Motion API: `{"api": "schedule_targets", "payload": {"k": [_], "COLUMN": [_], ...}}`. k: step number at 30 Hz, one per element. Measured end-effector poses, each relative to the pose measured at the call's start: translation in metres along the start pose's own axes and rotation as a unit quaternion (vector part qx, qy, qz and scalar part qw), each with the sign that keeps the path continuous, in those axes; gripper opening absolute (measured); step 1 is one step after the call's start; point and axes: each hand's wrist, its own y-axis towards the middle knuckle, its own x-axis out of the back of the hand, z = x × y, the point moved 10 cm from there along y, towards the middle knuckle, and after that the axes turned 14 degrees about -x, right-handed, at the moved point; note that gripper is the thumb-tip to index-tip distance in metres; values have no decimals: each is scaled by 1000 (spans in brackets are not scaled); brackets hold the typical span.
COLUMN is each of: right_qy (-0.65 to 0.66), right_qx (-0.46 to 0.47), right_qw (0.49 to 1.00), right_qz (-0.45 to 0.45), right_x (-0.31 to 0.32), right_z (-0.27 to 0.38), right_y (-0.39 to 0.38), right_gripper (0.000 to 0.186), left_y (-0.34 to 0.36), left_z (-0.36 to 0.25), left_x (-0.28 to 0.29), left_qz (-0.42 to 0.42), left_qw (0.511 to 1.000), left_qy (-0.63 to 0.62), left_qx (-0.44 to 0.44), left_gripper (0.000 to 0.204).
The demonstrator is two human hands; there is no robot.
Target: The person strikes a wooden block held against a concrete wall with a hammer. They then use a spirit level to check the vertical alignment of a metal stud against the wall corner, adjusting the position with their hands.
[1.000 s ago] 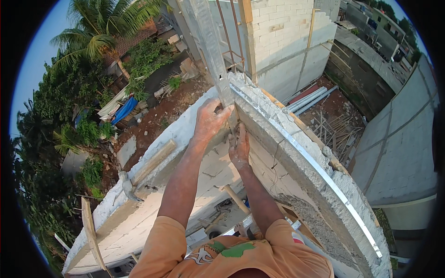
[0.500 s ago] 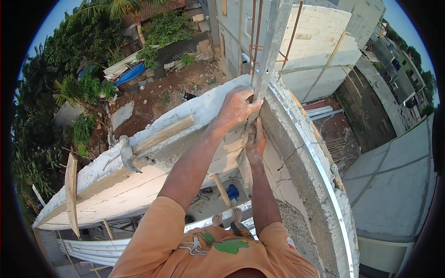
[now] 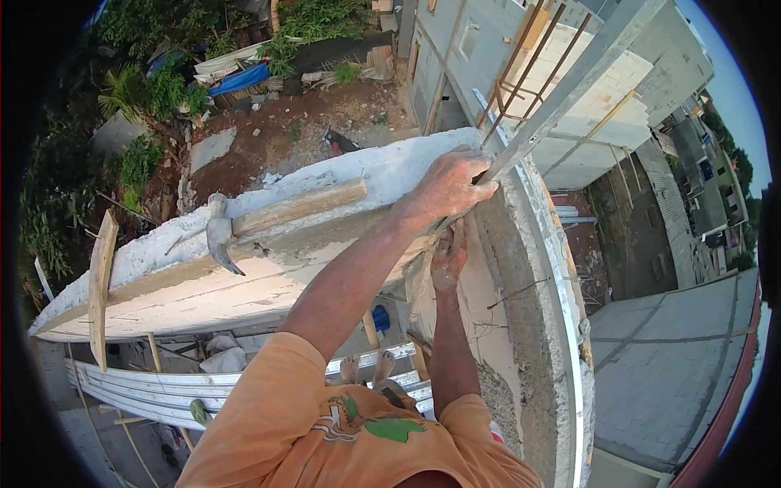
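Concrete wall point(image 3: 262, 286) w/ metal post point(image 3: 567, 93) up frm hands point(image 3: 455, 183)

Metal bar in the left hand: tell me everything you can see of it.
The metal bar is long, straight and dull grey, with a flat face and lengthwise edges. It slants toward the picture's upper right and runs out of the top edge, beside rust-brown rebar, above the wall corner. The left hand grips its lower part; the lower end is unclear. Whether the right hand touches it, I can't tell.

building site: rebar point(image 3: 531, 63), rough wall point(image 3: 390, 161)
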Motion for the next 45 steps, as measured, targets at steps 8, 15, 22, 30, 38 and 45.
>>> {"api": "schedule_targets", "payload": {"k": [8, 15, 22, 30, 38, 45], "right_qy": [39, -17, 25, -32, -14, 26], "right_qx": [28, 98, -17, -53, -99, -83], "right_qw": [999, 994, 999, 997, 993, 991], "right_qz": [-9, 36, -24, -51, -68, -98], "right_x": [14, 9, 12, -43, -31, -14], "right_z": [-21, -6, 0, 31, 9, -23], "right_y": [1, -21, -18, -52, -38, 1], "right_gripper": [53, 58, 56, 62, 61, 57], "left_y": [-1, -10, 2, -12, -9, -6], "left_z": [5, 13, 0, 3, 2, -1], "left_x": [-1, -1, -3, 20, 18, 9], "left_qz": [13, 68, 1, -73, -76, -28], "left_qw": [1000, 993, 998, 993, 991, 988], "left_qy": [-22, -56, -51, -68, -80, -95], "left_qx": [18, 82, 46, 59, 69, 118], "left_gripper": [25, 28, 26, 12, 12, 19]}}
